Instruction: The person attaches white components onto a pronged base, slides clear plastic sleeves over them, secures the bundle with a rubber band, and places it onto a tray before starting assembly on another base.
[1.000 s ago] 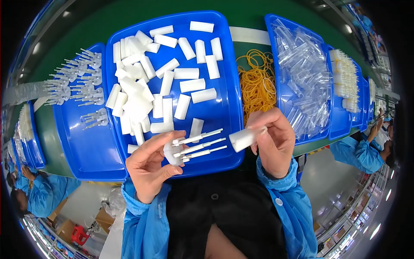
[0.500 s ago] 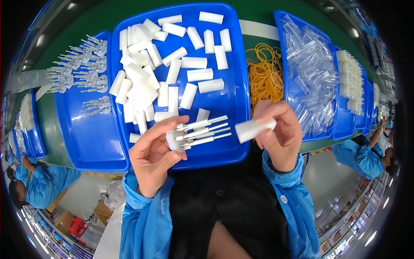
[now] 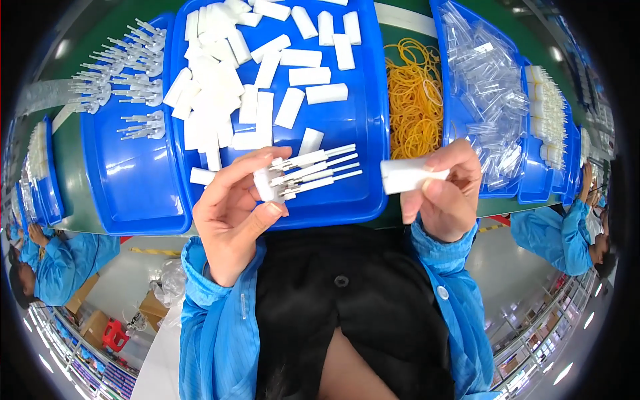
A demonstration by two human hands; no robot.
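Observation:
My left hand grips the round base of a white pronged plastic part, its several thin pins pointing right. My right hand pinches one end of a white foam block, whose free end faces the pins. A gap separates the block from the pin tips. Both hands are over the near edge of a large blue tray, where many similar white blocks lie loose and heaped toward the left.
On the left, a blue tray carries more pronged parts. Yellow rubber bands are piled right of the middle tray. Beyond them, clear plastic tubes fill another tray. Co-workers in blue sit at both sides.
The trays appear higher in the picture. My right hand has shifted slightly right with the foam block, which is now more level and a little farther from the pins. Both grips persist.

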